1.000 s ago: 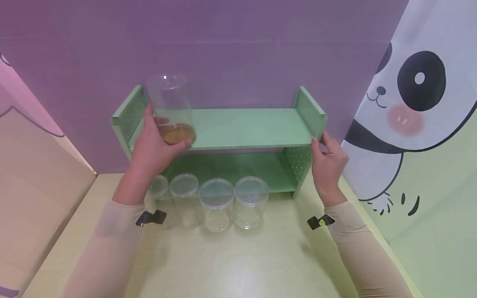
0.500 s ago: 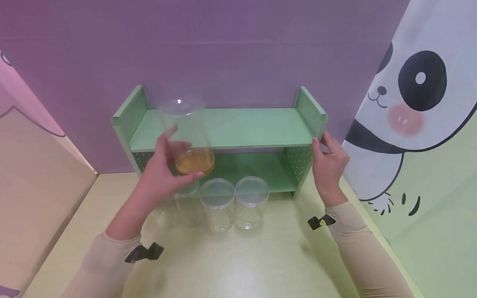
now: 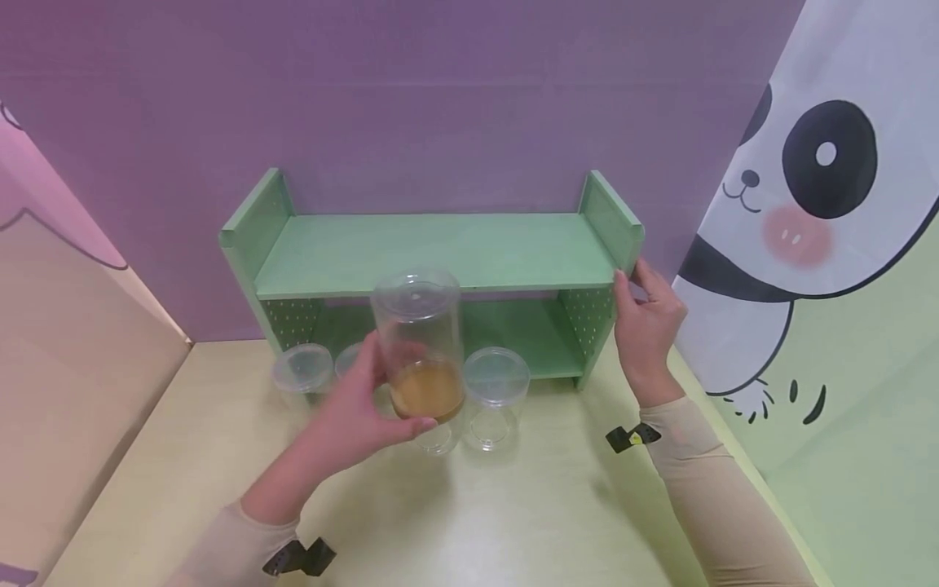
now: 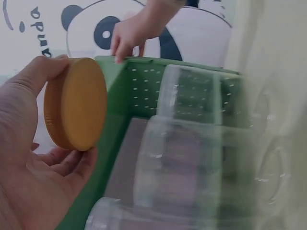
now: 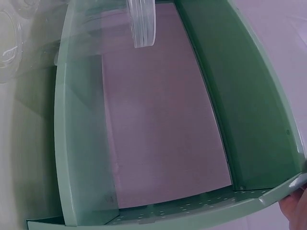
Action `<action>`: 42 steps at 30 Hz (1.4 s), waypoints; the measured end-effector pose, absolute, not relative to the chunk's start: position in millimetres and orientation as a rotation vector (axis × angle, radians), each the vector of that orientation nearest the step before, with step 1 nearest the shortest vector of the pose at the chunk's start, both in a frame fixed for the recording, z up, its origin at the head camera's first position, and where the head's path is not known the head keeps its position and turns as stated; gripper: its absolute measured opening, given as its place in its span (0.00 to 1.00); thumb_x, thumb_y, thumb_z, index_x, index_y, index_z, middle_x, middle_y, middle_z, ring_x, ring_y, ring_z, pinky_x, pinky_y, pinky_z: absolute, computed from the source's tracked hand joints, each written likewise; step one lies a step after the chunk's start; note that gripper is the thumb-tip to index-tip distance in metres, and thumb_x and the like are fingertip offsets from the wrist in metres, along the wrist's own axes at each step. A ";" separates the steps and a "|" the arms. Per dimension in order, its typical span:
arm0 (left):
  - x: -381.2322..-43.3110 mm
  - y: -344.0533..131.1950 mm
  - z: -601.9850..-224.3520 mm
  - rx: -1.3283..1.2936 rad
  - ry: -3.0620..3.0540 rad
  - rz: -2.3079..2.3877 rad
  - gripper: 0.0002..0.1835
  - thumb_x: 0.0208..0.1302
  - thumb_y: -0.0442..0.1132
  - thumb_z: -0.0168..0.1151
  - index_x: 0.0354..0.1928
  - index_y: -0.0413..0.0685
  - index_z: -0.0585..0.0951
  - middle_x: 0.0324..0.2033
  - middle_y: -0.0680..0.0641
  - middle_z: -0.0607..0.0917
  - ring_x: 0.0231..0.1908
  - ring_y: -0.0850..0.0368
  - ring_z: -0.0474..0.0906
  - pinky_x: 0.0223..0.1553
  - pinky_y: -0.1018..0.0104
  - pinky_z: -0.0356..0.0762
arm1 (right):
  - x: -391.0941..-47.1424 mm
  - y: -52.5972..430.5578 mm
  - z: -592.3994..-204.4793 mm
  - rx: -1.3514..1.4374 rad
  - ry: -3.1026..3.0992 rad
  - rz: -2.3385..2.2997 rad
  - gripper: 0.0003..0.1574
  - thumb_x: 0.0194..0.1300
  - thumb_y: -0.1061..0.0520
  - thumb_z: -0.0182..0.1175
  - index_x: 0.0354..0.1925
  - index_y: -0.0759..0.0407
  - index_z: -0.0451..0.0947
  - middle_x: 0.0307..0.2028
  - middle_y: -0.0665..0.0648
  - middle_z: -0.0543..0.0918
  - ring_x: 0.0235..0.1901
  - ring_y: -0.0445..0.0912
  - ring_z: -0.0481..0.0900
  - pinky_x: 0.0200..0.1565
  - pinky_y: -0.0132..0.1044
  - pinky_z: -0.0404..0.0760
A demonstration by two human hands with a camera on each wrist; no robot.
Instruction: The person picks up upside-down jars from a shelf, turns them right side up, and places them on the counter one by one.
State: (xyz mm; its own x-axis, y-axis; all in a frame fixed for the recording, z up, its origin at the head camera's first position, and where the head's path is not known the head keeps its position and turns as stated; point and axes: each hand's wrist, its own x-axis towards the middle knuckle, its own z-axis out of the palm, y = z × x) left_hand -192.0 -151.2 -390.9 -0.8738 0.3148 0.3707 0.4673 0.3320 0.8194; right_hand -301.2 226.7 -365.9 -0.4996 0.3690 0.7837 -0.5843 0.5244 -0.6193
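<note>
My left hand (image 3: 352,420) grips a clear cylindrical jar (image 3: 416,326) near its lower end, in front of the shelf. A ridged golden cap (image 4: 86,103) forms that lower end; in the left wrist view thumb and fingers clasp it at opposite edges. The jar tilts slightly in the head view. Several clear jars with see-through tops stand in a row on the table before the shelf, including a right-hand jar (image 3: 495,383) and a left-hand jar (image 3: 303,371); the held jar partly covers others. My right hand (image 3: 649,334) pinches the right side panel of the green shelf (image 3: 440,244).
The two-tier shelf stands against a purple wall (image 3: 469,106), its side panels rising above the upper board. A pale table (image 3: 499,522) stretches in front. A panda-printed wall (image 3: 829,269) borders the right side, close to my right hand.
My left hand has carried the jar from the upper board's left end, down, rightward and toward me, over the row of jars. My right hand has stayed on the side panel.
</note>
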 end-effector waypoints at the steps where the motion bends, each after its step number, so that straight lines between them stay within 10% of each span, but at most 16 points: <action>1: -191.3 -149.8 -394.6 -0.735 -2.440 -1.583 0.60 0.50 0.42 0.92 0.81 0.60 0.62 0.69 0.55 0.81 0.69 0.47 0.78 0.72 0.33 0.72 | -304.1 229.1 -368.5 0.177 -1.749 1.169 0.19 0.76 0.69 0.68 0.62 0.65 0.88 0.50 0.67 0.92 0.46 0.29 0.85 0.42 0.16 0.81; 15: -182.2 -133.5 -423.5 -0.831 -2.440 -1.658 0.63 0.52 0.41 0.91 0.84 0.65 0.59 0.71 0.53 0.80 0.70 0.47 0.78 0.72 0.32 0.72 | -291.2 225.9 -373.0 0.363 -1.685 1.033 0.24 0.72 0.57 0.70 0.59 0.72 0.81 0.54 0.70 0.83 0.56 0.60 0.80 0.57 0.42 0.80; 30: -172.1 -122.4 -425.2 -0.962 -2.485 -1.639 0.62 0.54 0.46 0.91 0.85 0.66 0.59 0.72 0.54 0.77 0.70 0.47 0.77 0.71 0.32 0.73 | -217.0 158.9 -338.5 1.352 -2.023 1.260 0.61 0.69 0.20 0.66 0.78 0.62 0.71 0.69 0.58 0.78 0.69 0.55 0.75 0.68 0.48 0.78; 37: -170.6 -116.7 -427.4 -1.022 -2.493 -1.612 0.64 0.54 0.45 0.91 0.86 0.68 0.57 0.75 0.56 0.75 0.69 0.51 0.78 0.72 0.38 0.76 | -209.6 149.1 -335.4 1.430 -2.156 1.348 0.64 0.65 0.23 0.72 0.80 0.61 0.68 0.69 0.56 0.77 0.70 0.54 0.76 0.72 0.49 0.77; 42: -169.1 -112.0 -428.2 -1.054 -2.486 -1.649 0.63 0.54 0.44 0.91 0.86 0.69 0.57 0.75 0.58 0.75 0.70 0.52 0.78 0.73 0.41 0.76 | -207.7 148.1 -335.6 1.436 -2.219 1.336 0.55 0.59 0.44 0.86 0.77 0.58 0.74 0.64 0.52 0.80 0.65 0.50 0.79 0.68 0.49 0.81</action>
State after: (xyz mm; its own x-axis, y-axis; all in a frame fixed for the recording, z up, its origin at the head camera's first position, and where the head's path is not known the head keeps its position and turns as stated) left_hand -169.1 -112.0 -428.2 -0.7780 0.5351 0.3292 0.5114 0.2349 0.8266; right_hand -207.7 148.1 -335.6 -0.5174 -0.6396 0.5685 -0.8017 0.1299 -0.5835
